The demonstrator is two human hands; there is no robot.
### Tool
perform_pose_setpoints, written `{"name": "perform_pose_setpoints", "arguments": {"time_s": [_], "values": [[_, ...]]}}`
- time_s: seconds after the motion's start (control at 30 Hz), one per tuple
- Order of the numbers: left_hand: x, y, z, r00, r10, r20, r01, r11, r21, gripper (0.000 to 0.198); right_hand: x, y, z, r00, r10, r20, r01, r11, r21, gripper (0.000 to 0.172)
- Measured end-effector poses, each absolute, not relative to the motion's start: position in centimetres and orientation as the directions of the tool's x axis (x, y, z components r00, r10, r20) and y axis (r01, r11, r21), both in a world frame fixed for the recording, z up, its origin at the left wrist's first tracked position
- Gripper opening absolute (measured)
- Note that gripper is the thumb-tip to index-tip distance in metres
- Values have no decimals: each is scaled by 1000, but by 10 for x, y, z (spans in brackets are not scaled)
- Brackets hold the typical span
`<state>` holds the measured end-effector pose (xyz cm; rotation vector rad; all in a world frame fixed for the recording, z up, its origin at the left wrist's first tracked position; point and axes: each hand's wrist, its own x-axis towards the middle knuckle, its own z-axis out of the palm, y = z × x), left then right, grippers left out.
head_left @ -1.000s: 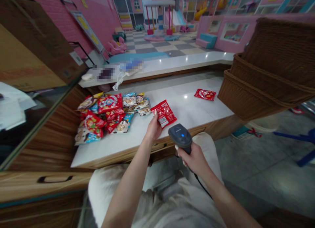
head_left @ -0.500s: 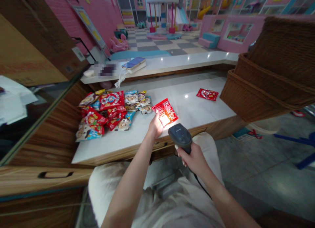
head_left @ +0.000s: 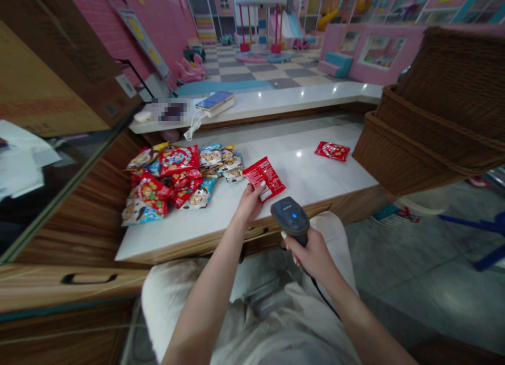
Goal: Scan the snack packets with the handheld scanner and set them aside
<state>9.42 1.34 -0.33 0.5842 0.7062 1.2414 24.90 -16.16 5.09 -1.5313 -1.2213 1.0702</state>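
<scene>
Here's the left hand (head_left: 249,204) pinching a red snack packet (head_left: 264,179) over the white counter (head_left: 311,183), beside a heap of snack packets (head_left: 177,178)! The right hand (head_left: 311,254) clenches a corded barcode scanner (head_left: 291,216).

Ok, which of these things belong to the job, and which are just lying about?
Part of the job:
left hand holding a red snack packet
right hand holding a corded barcode scanner
pile of snack packets

Just lying about:
smartphone on the back ledge
wicker baskets
</scene>
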Motion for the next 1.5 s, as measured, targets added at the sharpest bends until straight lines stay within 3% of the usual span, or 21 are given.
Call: {"name": "perform_pose_setpoints", "arguments": {"time_s": [0.4, 0.57, 0.73, 0.93, 1.27, 1.33, 1.4, 1.47, 1.5], "values": [[96, 15, 6, 155, 957, -247, -679, 285, 677, 19, 247, -157, 44, 124, 989, -77, 234, -105, -967, 21], [96, 17, 8, 182, 944, -277, -695, 322, 643, 22, 247, -157, 44, 114, 991, -63, 254, -90, -963, 22], [95, 23, 6, 210, 894, -397, -650, 431, 626, 31, 246, -156, 50, 100, 993, -66, 271, -91, -958, 23], [95, 18, 7, 192, 941, -279, -687, 332, 647, 29, 245, -157, 52, 118, 991, -65, 273, -96, -957, 23], [97, 17, 9, 128, 954, -271, -675, 283, 681, 24, 251, -160, 50, 163, 983, -87, 258, -128, -958, 24], [92, 20, 11, 64, 974, -215, -616, 208, 760, 27, 254, -161, 51, 172, 981, -86, 257, -129, -958, 25], [79, 26, 22, -29, 998, -63, -461, 43, 886, 33, 258, -162, 52, 175, 980, -94, 241, -135, -961, 26], [57, 37, 42, -110, 978, 176, -144, -191, 971, 40, 261, -162, 51, 175, 978, -111, 224, -149, -963, 26], [43, 44, 55, -124, 943, 309, 76, -301, 950, 44, 262, -162, 50, 175, 977, -118, 219, -156, -963, 26]]}}
